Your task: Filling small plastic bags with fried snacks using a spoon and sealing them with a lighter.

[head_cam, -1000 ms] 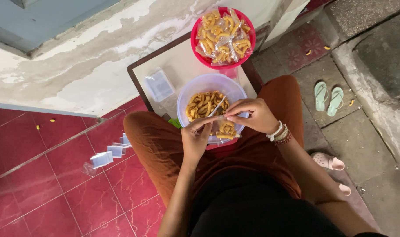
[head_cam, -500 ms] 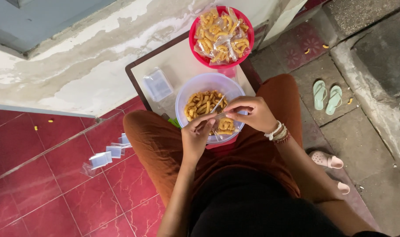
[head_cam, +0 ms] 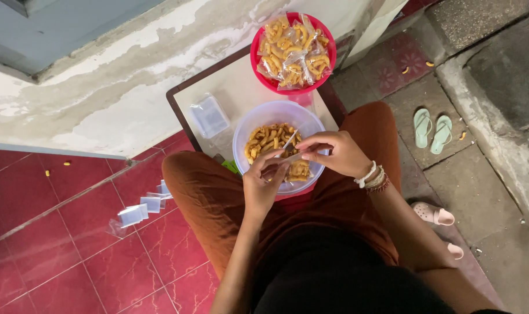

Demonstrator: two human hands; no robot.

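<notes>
**Hands at the clear snack bowl**

My left hand [head_cam: 263, 186] and right hand [head_cam: 337, 154] meet over the clear bowl [head_cam: 247, 125] of yellow snacks, which rests on my lap against the table [head_cam: 229, 87]. The fingers of both hands are pinched on a small clear bag [head_cam: 287, 158]. Behind it, a red bowl [head_cam: 258, 72] holds filled bags. Empty bags [head_cam: 137, 210] lie on the red floor.
</notes>
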